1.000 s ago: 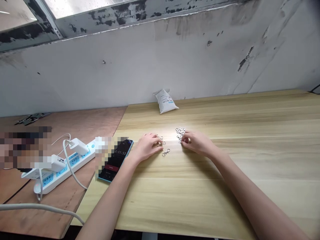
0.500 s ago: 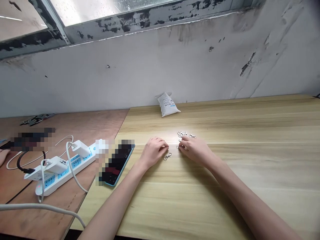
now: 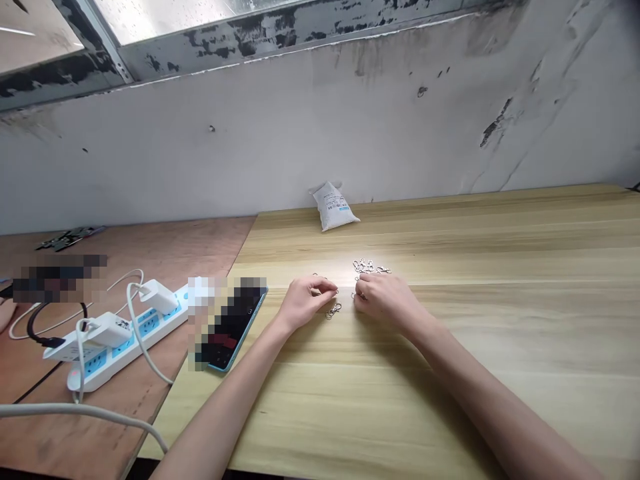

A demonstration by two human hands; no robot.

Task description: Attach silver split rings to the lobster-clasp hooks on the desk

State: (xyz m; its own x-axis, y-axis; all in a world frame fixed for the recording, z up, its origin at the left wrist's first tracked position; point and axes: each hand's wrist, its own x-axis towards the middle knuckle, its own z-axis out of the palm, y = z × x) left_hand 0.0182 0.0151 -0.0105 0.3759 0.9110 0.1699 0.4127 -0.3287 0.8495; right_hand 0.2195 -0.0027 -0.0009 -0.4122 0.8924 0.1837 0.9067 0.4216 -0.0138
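My left hand is closed in a pinch of thumb and forefinger; a tiny shiny bit shows at the tips, too small to name. Just below it, a silver swivel clasp lies on the wooden table. To the right, my right hand has its fingers curled down on a metal clasp, of which only a small ring sticks out at the fingertips. Behind its knuckles lie several more silver clasps, with a separate clasp beside them.
A phone lies left of my left arm. Farther left, a white power strip with chargers and cables rests on a reddish-brown table. A white plastic packet leans near the wall. Part of another person's hand shows at the left edge.
My left hand's thumb and forefinger have come forward into a clearer pinch, its other fingers drawn back. My right hand stays nearly in place, fingers curled a little more. The view has shifted slightly.
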